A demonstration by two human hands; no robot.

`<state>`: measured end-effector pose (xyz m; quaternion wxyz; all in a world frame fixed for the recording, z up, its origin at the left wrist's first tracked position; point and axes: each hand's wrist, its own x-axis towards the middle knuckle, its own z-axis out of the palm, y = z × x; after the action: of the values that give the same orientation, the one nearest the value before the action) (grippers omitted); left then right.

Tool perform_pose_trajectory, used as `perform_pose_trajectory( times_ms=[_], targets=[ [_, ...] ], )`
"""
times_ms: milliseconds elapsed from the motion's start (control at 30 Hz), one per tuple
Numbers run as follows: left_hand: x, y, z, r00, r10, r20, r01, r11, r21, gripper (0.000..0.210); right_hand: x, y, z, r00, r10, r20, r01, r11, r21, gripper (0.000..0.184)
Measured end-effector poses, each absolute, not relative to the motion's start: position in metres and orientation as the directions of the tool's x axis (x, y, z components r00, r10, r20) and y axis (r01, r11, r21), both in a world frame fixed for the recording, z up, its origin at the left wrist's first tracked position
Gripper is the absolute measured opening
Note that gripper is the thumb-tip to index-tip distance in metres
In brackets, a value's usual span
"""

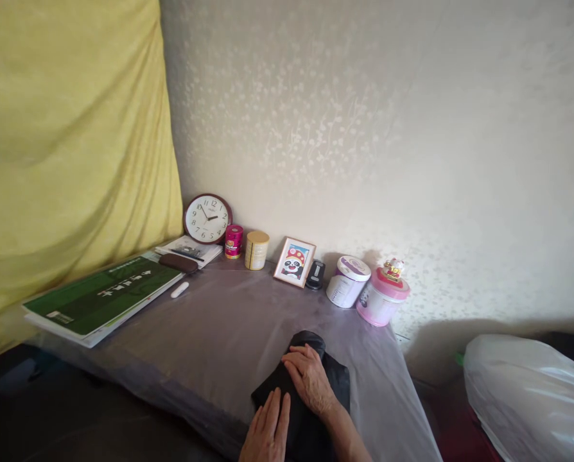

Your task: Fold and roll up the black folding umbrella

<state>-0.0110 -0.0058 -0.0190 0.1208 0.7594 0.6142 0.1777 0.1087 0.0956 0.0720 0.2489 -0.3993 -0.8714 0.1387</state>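
A black cloth item [338, 378], its exact kind hard to make out, lies on the table's near side with a rounded, folded end at the top. My right hand [311, 384] rests on it, fingers stretched over the fabric just below that rounded end. Lower and to the left, my left hand [268, 428] lies flat along the cloth's left side with its fingers extended. Neither hand grips anything. The lower part of the cloth is partly hidden by my hands and right forearm and runs out of view at the bottom.
Along the wall stand a clock [208, 219], a pink tin [234, 242], a yellow-lidded can [257, 251], a panda picture frame [295, 262], a black stapler-like object [315, 274] and two tubs [348, 282]. A green book [104, 294] lies left; a plastic bag [528, 391] is right.
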Motion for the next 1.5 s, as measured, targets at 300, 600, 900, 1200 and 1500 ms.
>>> perform_pose_trajectory(
  times_ms=[300,600,900,1200,1500],
  targets=[
    [-0.010,-0.005,-0.008,0.180,0.984,0.004,0.873,-0.162,0.460,0.073,0.122,0.152,0.065,-0.483,0.822,0.302,0.728,0.568,-0.382,0.032],
    [-0.007,-0.014,0.014,0.156,0.986,-0.057,0.893,-0.117,0.435,0.083,0.116,0.103,0.070,-0.409,0.793,0.452,0.665,0.598,-0.447,0.030],
    [-0.009,-0.021,0.034,0.170,0.977,-0.126,0.897,-0.101,0.431,0.091,0.132,0.124,0.053,-0.180,0.851,0.493,0.752,0.442,-0.489,0.033],
    [-0.010,-0.031,0.043,0.175,0.980,-0.099,0.862,-0.104,0.496,0.080,0.224,0.074,0.042,0.387,0.917,0.100,0.519,-0.127,-0.845,0.042],
    [-0.009,-0.033,0.029,0.152,0.988,0.024,0.829,-0.140,0.542,0.080,0.204,0.042,0.049,0.340,0.940,0.031,0.514,-0.158,-0.843,0.050]
  ],
)
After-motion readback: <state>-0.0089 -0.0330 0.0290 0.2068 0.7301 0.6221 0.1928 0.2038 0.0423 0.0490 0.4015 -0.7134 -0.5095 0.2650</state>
